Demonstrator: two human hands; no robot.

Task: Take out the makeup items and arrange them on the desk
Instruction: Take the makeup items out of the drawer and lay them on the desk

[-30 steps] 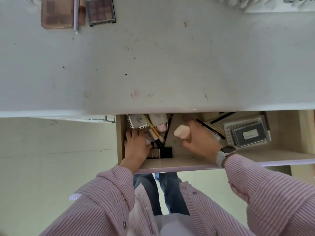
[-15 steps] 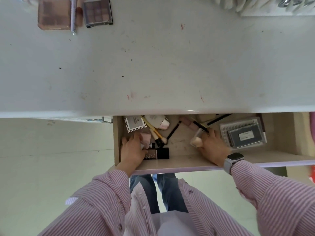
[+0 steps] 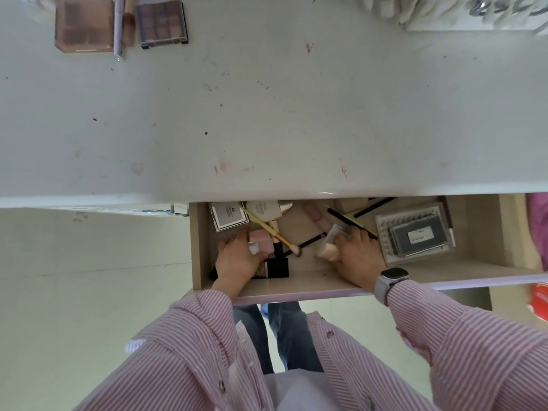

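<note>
Makeup items are mostly sitting in the drawer [image 3: 296,287]; two palettes [image 3: 161,22] are lying on the surface [image 3: 267,99]. We are gripping a pink case [image 3: 261,243] left [image 3: 237,259], a sponge [image 3: 327,250] right [image 3: 357,262].

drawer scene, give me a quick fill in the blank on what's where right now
1. Both hands reach into the open ____.
2. The right hand touches a beige ____.
3. Two palettes lie on the ____.
4. The watch sits on the ____ wrist.

Missing words: drawer; sponge; desk; right
</note>
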